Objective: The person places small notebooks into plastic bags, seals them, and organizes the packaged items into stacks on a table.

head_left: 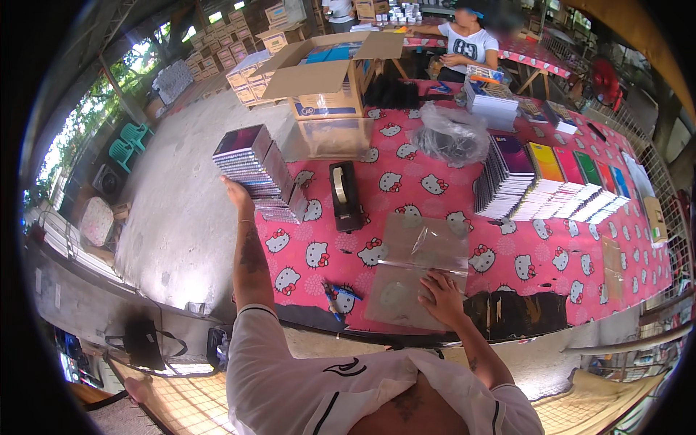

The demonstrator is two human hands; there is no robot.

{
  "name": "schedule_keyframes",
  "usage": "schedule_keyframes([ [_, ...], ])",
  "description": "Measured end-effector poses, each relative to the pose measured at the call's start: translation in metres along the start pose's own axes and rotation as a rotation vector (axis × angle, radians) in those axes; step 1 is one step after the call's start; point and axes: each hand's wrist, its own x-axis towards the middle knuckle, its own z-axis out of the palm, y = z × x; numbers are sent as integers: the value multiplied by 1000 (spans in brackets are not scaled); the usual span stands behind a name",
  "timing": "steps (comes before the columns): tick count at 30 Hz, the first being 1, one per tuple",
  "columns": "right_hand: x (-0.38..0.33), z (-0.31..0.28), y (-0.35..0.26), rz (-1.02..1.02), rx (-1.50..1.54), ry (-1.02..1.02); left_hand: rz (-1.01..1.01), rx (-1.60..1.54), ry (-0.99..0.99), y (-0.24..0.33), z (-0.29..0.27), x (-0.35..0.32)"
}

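At the table's left edge stands a tall stack of spiral notebooks [250, 163] with dark purple covers, in two piles side by side. My left hand [238, 194] rests against the stack's near left side, fingers stretched along it and partly hidden. On the tabletop in front of me lies a clear plastic bag [406, 272], flat, with a crease across it. My right hand [441, 299] presses on its right part with spread fingers. Between the stack and the bag sits a black tape dispenser [346, 196] with a roll of tape.
Rows of coloured notebooks [518, 177] stand at the right, behind them crumpled plastic wrap [449, 134]. An open carton [330, 87] is at the far left. Blue-handled scissors [341, 296] lie near the front edge. A co-worker [464, 43] sits across the pink patterned table [391, 181].
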Motion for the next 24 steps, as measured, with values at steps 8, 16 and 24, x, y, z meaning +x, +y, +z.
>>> schedule_keyframes([
  [8,-2,1,-2,-12,13,13,-18,41,116,15,9,-17],
  [16,24,-14,0,-36,-11,-71,205,-43,64,2,-13,-6],
  [24,31,-6,9,-4,14,-64,471,376,-602,-42,-23,-288],
])
